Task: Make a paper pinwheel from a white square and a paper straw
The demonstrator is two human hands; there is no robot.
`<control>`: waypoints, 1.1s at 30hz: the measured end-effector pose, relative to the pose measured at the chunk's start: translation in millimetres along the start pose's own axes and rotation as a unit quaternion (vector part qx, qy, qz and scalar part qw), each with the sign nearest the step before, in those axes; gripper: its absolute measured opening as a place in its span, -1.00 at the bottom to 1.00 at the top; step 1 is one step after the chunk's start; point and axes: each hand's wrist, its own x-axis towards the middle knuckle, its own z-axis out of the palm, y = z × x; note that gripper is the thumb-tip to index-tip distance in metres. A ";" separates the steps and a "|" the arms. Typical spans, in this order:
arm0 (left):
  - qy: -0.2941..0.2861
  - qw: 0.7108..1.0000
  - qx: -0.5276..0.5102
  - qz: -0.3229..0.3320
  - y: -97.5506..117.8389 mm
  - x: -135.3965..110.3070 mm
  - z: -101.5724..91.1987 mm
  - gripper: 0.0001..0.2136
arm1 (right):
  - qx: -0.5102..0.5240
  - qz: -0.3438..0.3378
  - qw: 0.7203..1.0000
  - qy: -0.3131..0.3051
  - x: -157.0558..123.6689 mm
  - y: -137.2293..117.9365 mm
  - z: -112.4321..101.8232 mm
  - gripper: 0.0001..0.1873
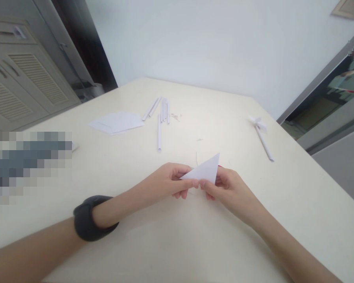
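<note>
A white paper folded into a triangle (205,169) is pinched between both hands just above the table. My left hand (179,179) holds its left corner and lower edge, thumb on the near side. Gripping the lower right part, my right hand (221,182) has its thumb close beside the left thumb. A small red bit (220,166) shows behind the paper at the right hand; what it belongs to is hidden. Just beyond the paper, a thin white strip (196,158) sticks up or lies on the table; I cannot tell which.
Flat paper sheets (120,121) lie on the table (171,243) at the left, near several rolled paper tubes (159,131) and small thin scraps (175,116). A paper tube with a flower-like top (264,139) lies at the right. A wall (194,43) borders the far edge.
</note>
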 end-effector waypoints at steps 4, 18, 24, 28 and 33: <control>0.037 0.999 -0.033 -0.001 4.8 -0.3 0.1 -0.84 | 0.034 -0.012 0.999 0.032 -1.5 -1.1 -2.7 -0.85; 0.058 0.995 -0.060 0.053 -3.6 1.0 1.0 -0.81 | 0.050 0.022 0.998 -0.009 -5.3 -7.1 -2.9 -0.83; 0.120 0.988 -0.064 0.079 -4.1 -0.6 0.1 -0.77 | 0.042 0.031 0.998 -0.030 -7.8 -8.3 1.7 -0.79; 0.135 0.985 -0.048 0.100 -4.5 0.1 -0.8 -0.78 | 0.051 0.021 0.998 0.000 -5.6 -7.9 -4.8 -0.77; 0.170 0.974 -0.026 0.145 -2.6 1.2 1.3 -0.82 | 0.050 0.017 0.998 0.026 -0.6 -2.8 -7.0 -0.72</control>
